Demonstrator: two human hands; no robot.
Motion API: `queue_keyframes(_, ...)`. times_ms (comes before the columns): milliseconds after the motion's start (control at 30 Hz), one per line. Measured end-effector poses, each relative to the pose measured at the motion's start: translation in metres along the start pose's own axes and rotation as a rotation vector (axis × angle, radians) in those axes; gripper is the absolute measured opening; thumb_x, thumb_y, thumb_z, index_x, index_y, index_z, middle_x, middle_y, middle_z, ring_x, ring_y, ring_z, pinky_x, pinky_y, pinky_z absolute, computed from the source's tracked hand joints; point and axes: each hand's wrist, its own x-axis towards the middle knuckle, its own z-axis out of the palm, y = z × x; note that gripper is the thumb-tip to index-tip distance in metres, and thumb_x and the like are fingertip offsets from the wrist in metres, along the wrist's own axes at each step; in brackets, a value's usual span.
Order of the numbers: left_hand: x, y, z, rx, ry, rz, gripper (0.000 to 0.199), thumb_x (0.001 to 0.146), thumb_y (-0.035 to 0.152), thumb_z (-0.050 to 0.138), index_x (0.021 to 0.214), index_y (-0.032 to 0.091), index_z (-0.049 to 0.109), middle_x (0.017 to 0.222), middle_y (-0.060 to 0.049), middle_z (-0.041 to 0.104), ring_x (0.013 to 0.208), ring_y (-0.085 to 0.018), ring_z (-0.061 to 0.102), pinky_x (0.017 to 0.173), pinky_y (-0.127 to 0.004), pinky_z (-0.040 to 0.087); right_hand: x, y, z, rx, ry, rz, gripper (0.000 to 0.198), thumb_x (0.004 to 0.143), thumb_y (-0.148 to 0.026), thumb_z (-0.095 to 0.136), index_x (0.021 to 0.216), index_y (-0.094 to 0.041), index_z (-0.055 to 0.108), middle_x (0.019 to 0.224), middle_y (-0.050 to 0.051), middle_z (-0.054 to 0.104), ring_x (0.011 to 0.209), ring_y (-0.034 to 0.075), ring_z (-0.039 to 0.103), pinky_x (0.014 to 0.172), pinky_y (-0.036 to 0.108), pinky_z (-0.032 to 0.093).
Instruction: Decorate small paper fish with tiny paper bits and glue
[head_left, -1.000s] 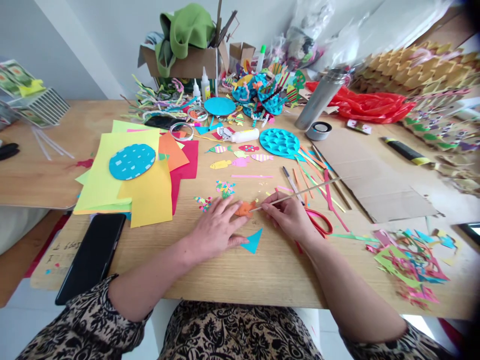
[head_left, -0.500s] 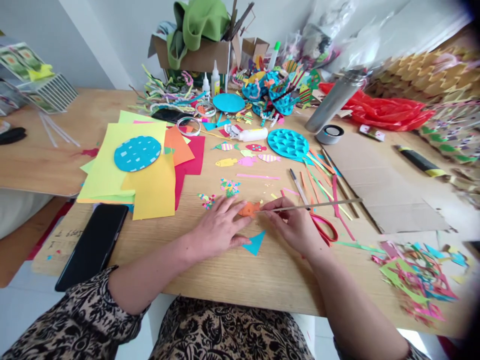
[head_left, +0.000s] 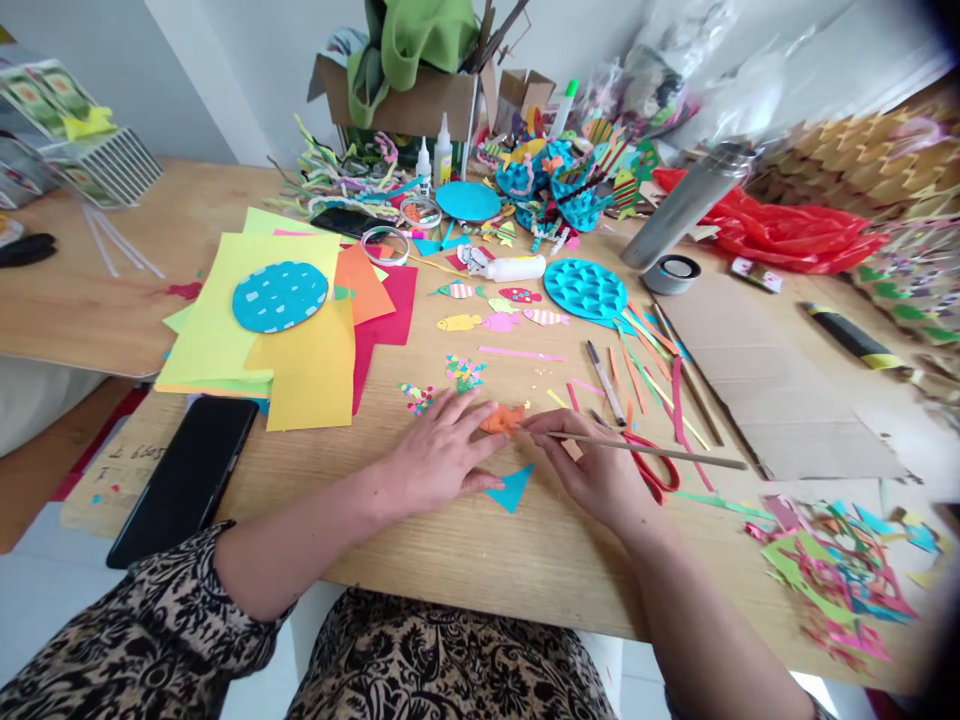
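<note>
Flat on the table, my left hand (head_left: 435,455) has its fingers spread, and the index fingertip rests on a small orange paper fish (head_left: 501,419). My right hand (head_left: 592,470) pinches a thin wooden stick (head_left: 682,454), whose tip is at the tail end of the fish; whether it touches cannot be made out. Under my left thumb lies the edge of a blue paper scrap (head_left: 514,488). Red-handled scissors (head_left: 663,480) are partly hidden behind my right hand. Small heaps of coloured paper dots (head_left: 466,372) sit just beyond my left fingers.
Several paper fish (head_left: 501,321) lie farther back, near a blue scalloped disc (head_left: 585,288). Coloured sheets (head_left: 307,390) and a black phone (head_left: 184,480) are at left. A pen (head_left: 604,382), cardboard (head_left: 772,390), a steel flask (head_left: 686,205) and paper scraps (head_left: 840,570) are at right.
The far end of the stick has swung down toward me, and my right hand has lowered slightly. My left hand stays on the fish. The view has shifted a little.
</note>
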Motion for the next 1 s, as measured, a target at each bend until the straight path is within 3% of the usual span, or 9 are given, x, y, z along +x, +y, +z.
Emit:
queue_keyframes(233, 0.0, 0.0, 0.0, 0.011, 0.005, 0.011, 0.056, 0.091, 0.06, 0.043, 0.134, 0.025, 0.053, 0.149, -0.011, 0.04, 0.143, -0.033, 0.022, 0.115, -0.055, 0.02, 0.0, 0.001, 0.005, 0.081, 0.135, 0.073, 0.011, 0.093, -0.024, 0.055, 0.099, -0.021, 0.063, 0.1, 0.008, 0.071, 0.093, 0.021, 0.067, 0.08, 0.036, 0.054)
queue_keyframes(567, -0.001, 0.0, 0.003, 0.031, 0.023, 0.022, 0.058, 0.092, 0.061, 0.042, 0.133, 0.023, 0.053, 0.15, -0.012, 0.039, 0.142, -0.035, 0.024, 0.115, -0.057, 0.021, 0.005, 0.001, 0.01, -0.021, 0.121, -0.037, 0.013, 0.092, -0.02, 0.055, 0.099, -0.023, 0.065, 0.093, 0.004, 0.073, 0.085, 0.019, 0.069, 0.074, 0.032, 0.055)
queue_keyframes(1000, -0.001, 0.0, 0.003, 0.024, 0.03, 0.018, 0.057, 0.092, 0.06, 0.041, 0.134, 0.024, 0.053, 0.15, -0.012, 0.039, 0.142, -0.034, 0.023, 0.115, -0.057, 0.021, 0.003, 0.0, 0.007, 0.028, 0.167, 0.074, 0.013, 0.089, -0.024, 0.057, 0.095, -0.02, 0.068, 0.089, 0.005, 0.073, 0.082, 0.019, 0.069, 0.072, 0.033, 0.055)
